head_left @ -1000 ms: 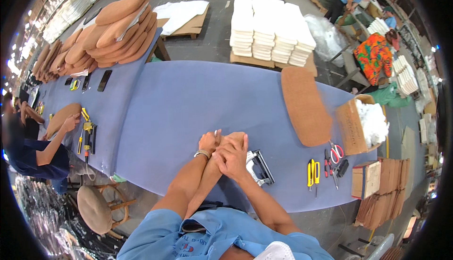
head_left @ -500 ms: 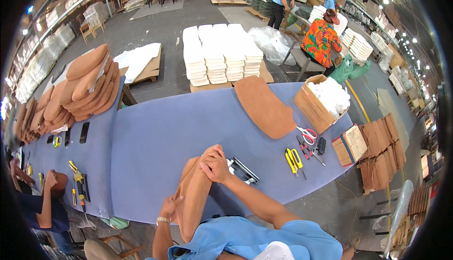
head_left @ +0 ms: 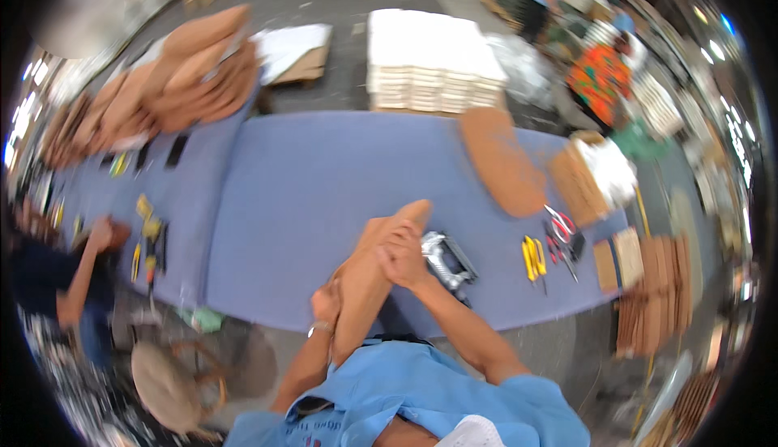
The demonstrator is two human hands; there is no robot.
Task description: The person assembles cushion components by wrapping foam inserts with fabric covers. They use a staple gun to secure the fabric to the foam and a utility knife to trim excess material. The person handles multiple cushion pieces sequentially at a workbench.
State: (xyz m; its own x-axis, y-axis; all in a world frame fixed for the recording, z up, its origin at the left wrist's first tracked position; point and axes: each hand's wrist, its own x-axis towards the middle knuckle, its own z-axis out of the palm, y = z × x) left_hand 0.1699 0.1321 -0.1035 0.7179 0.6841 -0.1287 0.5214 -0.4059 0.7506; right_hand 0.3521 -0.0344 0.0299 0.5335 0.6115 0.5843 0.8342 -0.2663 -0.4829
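Matte brown cushion (head_left: 361, 283), long and round-ended, points toward 1 o'clock over the near edge of the blue table (head_left: 300, 175), left hand (head_left: 327, 302) closed on its 8 o'clock side, right hand (head_left: 403, 254) gripping at 2 o'clock, silvery metal staple gun (head_left: 438, 255) at 3 o'clock.

The left grip (head_left: 327, 303) and right grip (head_left: 401, 254) hold a brown cushion (head_left: 361, 291) beside a silver tool (head_left: 438, 256).

A blue table (head_left: 284, 179) bears scissors (head_left: 558, 219), a carton (head_left: 577, 181) and probably a staple gun (head_left: 462, 259).
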